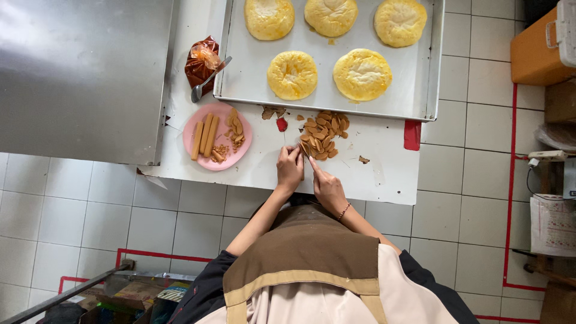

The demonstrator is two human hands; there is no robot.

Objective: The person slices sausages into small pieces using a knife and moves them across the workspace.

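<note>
Both hands are positioned at the centre of the frame on the white desk. The left hand is closed, fingers curled down against the near edge of a pile of brown slices. The right hand is closed around a thin implement, mostly hidden. The pile lies just below a metal tray carrying five round yellow breads. A pink plate with sausage sticks is located left of the pile.
</note>
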